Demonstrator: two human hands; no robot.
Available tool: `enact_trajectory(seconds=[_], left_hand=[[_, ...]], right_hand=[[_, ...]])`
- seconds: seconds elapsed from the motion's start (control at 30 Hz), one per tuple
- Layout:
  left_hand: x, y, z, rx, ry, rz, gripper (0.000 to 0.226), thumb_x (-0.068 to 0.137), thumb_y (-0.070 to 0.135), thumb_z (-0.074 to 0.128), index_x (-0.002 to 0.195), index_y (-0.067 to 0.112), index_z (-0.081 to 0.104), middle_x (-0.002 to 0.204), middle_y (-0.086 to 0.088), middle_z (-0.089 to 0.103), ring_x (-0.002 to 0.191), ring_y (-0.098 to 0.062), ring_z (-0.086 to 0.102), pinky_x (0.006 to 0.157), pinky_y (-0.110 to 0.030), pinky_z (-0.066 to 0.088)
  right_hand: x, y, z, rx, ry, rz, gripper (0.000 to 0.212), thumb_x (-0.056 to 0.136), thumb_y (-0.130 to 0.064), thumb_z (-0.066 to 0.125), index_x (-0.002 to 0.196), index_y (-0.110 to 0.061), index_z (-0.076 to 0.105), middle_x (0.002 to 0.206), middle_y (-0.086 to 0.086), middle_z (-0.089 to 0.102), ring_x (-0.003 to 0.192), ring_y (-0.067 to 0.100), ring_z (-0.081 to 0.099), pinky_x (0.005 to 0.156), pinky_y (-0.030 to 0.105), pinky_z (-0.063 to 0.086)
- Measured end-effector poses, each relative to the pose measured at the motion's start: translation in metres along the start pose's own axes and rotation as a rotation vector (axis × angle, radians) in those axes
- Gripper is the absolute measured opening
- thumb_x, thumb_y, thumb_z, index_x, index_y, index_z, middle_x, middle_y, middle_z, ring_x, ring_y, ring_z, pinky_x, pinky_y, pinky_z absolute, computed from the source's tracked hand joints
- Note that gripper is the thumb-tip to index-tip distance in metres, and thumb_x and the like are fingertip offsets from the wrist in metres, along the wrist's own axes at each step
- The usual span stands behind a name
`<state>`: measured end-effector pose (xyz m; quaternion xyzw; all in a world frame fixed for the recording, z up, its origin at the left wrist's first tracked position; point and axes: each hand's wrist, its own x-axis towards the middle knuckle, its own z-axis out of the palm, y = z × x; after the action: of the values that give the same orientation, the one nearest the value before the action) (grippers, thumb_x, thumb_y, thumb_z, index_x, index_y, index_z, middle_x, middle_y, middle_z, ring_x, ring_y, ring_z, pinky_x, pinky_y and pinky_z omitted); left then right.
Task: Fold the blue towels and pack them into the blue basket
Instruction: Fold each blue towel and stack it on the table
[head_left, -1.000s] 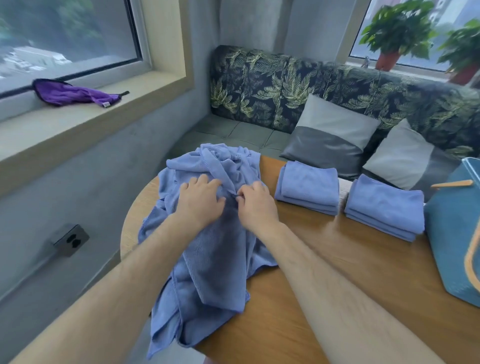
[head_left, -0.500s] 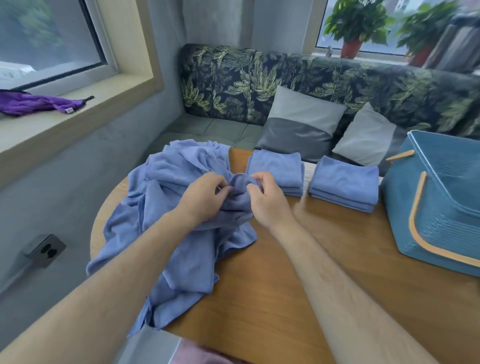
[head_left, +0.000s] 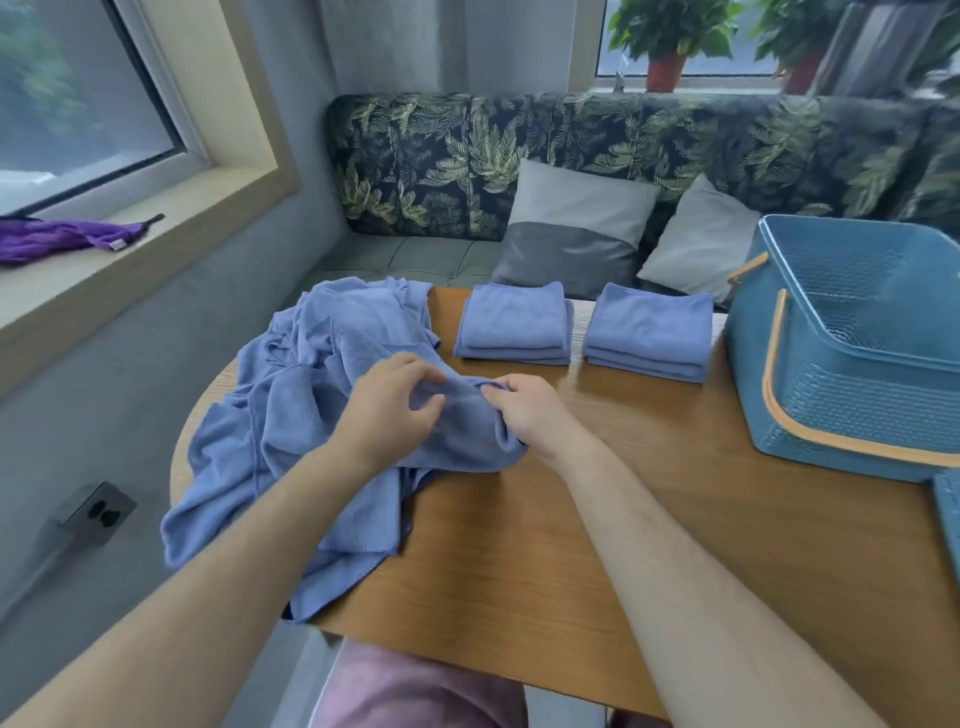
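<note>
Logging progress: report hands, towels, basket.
Left hand, right hand pinch a towel on the unfolded pile. Two folded stacks on table, unpacked. Blue basket looks empty; nothing blocks it.

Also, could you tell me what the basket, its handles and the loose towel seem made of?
Basket: likely moulded plastic, matte blue, with a woven-look embossed wall. Handles: tan, smooth, possibly wood or plastic. Loose towel: soft, matte, probably microfibre, draping in limp folds.

I see crumpled blue towels (head_left: 306, 405) heaped left, two folded stacks (head_left: 514, 325) (head_left: 649, 332) behind, upright open blue basket (head_left: 831, 405) right.
</note>
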<state>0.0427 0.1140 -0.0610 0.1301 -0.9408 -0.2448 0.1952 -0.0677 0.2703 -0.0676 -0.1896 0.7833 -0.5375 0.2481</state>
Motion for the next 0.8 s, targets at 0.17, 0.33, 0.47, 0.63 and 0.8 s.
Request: enact_trajectory(seconds=[0.17,0.33,0.47,0.63,0.8], left_hand=[[0.012,0.037,0.038,0.088,-0.192,0.072,0.031,0.091,0.02,0.06,0.121,0.025,0.068,0.117,0.005,0.07,0.112,-0.019,0.059,0.092,-0.036,0.04],[0.027,0.097,0.088,-0.122,-0.302,0.164,0.02,0.09,0.01,0.056,0.099,0.022,0.07,0.091,0.009,0.071,0.082,-0.011,0.061,0.075,-0.032,0.048],[0.043,0.132,0.114,-0.299,-0.266,0.142,0.017,0.09,0.009,0.062,0.092,0.024,0.07,0.079,0.016,0.063,0.067,0.006,0.055,0.062,-0.013,0.038],[0.055,0.142,0.121,-0.325,-0.096,0.166,0.021,0.095,0.026,0.068,0.115,0.02,0.064,0.109,0.008,0.056,0.098,-0.002,0.053,0.086,-0.012,0.039],[0.04,0.104,0.128,-0.068,-0.148,0.093,0.014,0.096,0.031,0.061,0.091,0.018,0.06,0.093,0.004,0.055,0.087,-0.016,0.055,0.077,-0.033,0.046]], right_hand=[[-0.025,0.015,-0.049,0.048,0.243,-0.033,0.024,0.104,-0.021,0.051,0.081,-0.014,0.054,0.066,0.0,0.053,0.056,0.013,0.048,0.045,0.016,0.039],[-0.06,0.04,-0.113,0.085,0.467,0.027,0.016,0.104,-0.019,0.05,0.093,-0.011,0.06,0.082,0.001,0.057,0.067,0.012,0.05,0.038,0.008,0.035],[-0.082,0.069,-0.153,-0.048,0.645,0.051,0.015,0.101,-0.02,0.053,0.093,-0.012,0.063,0.084,-0.002,0.061,0.075,0.016,0.054,0.05,0.01,0.037],[-0.096,0.086,-0.172,-0.028,0.73,0.067,0.014,0.101,-0.026,0.051,0.099,-0.023,0.064,0.096,-0.009,0.064,0.089,0.013,0.059,0.071,0.028,0.041],[-0.103,0.1,-0.166,0.003,0.689,0.132,0.022,0.093,-0.028,0.064,0.105,-0.011,0.059,0.088,-0.003,0.065,0.076,0.011,0.059,0.064,0.024,0.045]])
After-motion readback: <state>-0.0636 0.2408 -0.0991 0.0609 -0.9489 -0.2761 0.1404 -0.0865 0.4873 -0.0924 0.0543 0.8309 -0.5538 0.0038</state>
